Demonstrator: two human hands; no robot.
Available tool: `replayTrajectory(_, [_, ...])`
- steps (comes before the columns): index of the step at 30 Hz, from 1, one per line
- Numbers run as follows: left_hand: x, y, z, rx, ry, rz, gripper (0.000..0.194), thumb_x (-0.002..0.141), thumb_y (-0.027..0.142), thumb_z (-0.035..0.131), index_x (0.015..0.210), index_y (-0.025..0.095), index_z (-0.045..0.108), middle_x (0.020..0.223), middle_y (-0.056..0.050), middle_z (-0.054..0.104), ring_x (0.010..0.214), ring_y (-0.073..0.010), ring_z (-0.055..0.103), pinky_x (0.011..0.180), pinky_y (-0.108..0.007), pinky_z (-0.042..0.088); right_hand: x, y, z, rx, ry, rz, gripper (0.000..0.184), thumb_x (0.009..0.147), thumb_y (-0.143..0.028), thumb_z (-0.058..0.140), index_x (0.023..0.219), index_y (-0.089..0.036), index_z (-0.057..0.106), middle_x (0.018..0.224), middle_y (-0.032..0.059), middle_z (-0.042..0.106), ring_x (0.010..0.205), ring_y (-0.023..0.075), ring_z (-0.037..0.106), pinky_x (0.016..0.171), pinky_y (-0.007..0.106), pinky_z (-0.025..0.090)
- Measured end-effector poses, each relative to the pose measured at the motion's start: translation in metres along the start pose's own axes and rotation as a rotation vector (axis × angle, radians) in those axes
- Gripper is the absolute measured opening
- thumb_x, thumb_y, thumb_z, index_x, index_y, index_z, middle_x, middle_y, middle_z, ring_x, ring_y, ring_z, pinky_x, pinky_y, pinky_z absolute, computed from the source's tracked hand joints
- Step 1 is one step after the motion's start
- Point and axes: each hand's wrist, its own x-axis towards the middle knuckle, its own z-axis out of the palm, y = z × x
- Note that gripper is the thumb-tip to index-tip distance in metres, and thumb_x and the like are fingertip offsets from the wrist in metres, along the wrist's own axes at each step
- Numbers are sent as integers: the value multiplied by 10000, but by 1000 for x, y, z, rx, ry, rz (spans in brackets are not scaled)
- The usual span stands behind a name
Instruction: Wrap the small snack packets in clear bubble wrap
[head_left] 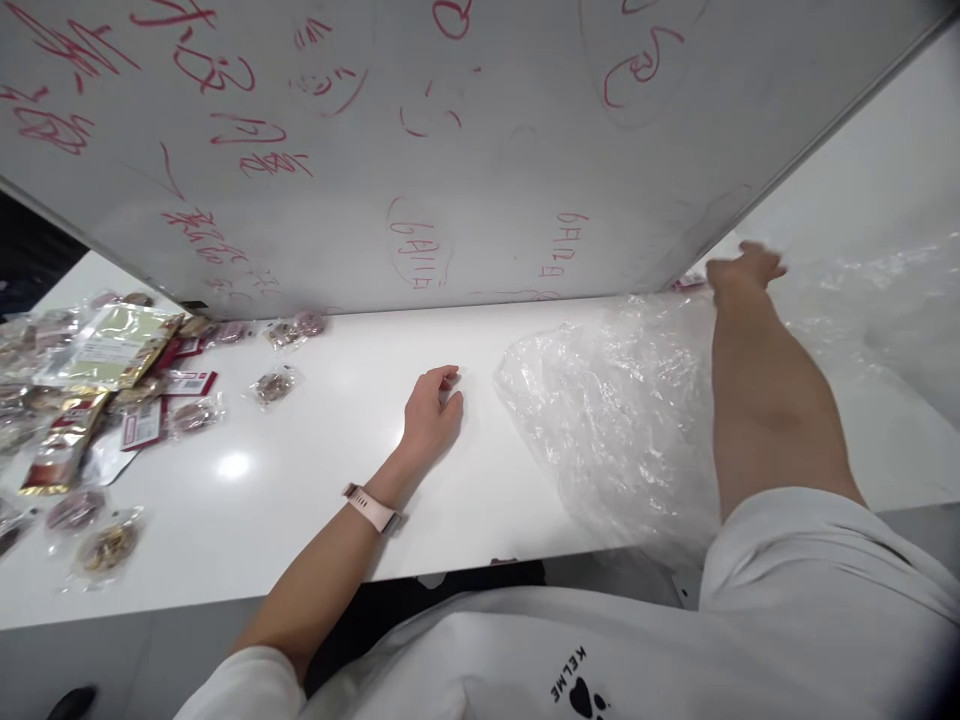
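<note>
My left hand rests on the white table, its fingers loosely bent, the thumb apart and nothing in it. A pink watch band circles that wrist. Stretched far forward, my right hand is beside the right edge of the whiteboard. It is slightly blurred, with its fingers apart and no held thing visible. Close to its left lies a small red and white packet, partly covered. A large, crumpled clear plastic sheet spreads between my hands and under my right arm.
At the left, several clear-wrapped snacks, gold pouches and red-edged cards lie heaped. A single wrapped piece sits apart from the heap. More clear plastic lies at the far right. The whiteboard stands across the table, bearing red handwriting.
</note>
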Motion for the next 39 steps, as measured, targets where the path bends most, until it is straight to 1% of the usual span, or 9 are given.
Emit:
replayTrajectory(3, [1,-3,1,0,-7,24,386,838,165,531,1217,218,584,1142,-94,638,969,-201,610,799,-357,506,-22,-15,-52,224,137,171,419,979,-156,439,1344,42,491,1347,310,453,1275,255,434,984,439,351])
replayTrajectory(5, [3,-5,0,-3,-13,34,359,851,182,533,1203,218,593,1146,-91,638,970,-201,607,819,-361,502,-68,-28,-93,429,126,29,407,1006,-210,396,1349,-33,525,1334,235,514,1180,202,525,960,390,401])
replayTrajectory(8, [2,-2,-5,-2,-36,38,307,891,236,524,1184,222,614,1092,-78,656,942,-199,604,846,-368,493,-174,-47,-141,594,-285,-273,385,989,-420,485,1249,-184,641,1187,128,658,991,217,627,859,411,505])
replayTrajectory(14, [-12,26,0,18,-295,330,708,779,361,741,1431,299,472,1374,-104,526,981,-217,610,829,-369,511,-339,-58,-132,418,-621,-732,541,964,-603,420,1437,-359,513,1602,39,344,1447,346,349,1118,581,374])
replayTrajectory(20, [-17,34,-10,125,-542,489,189,763,70,534,724,207,657,790,-36,673,748,-182,611,776,-355,506,-319,-32,-94,457,-561,-488,622,990,-608,225,1424,-283,529,1535,71,454,1461,291,356,1187,528,317])
replayTrajectory(29, [-47,-49,-158,212,-306,286,83,783,189,562,787,229,635,871,-47,681,839,-211,631,809,-367,517,-273,11,-57,340,-381,-411,428,918,-526,412,1028,-214,684,1227,178,659,1189,375,577,1028,581,443])
replayTrajectory(33, [-55,-73,-212,406,32,202,208,743,93,560,892,219,632,1063,-82,645,1092,-283,570,1008,-485,446,-262,8,-66,293,-332,-349,394,915,-559,399,921,-265,661,1008,166,679,1067,393,607,874,658,476])
replayTrajectory(36, [-66,-66,-225,513,323,205,351,746,39,541,1036,220,617,1251,-86,578,1277,-318,447,1131,-549,310,-267,-11,-89,273,-225,-372,416,926,-544,369,1077,-277,650,1218,150,625,1271,425,486,983,732,380])
replayTrajectory(39, [-79,-45,-202,423,295,168,259,844,151,555,1086,232,601,1239,-87,589,1249,-316,470,1101,-552,344,-289,-61,-116,350,-150,-552,433,978,-464,321,1224,-272,621,1379,96,563,1373,361,413,1114,664,327])
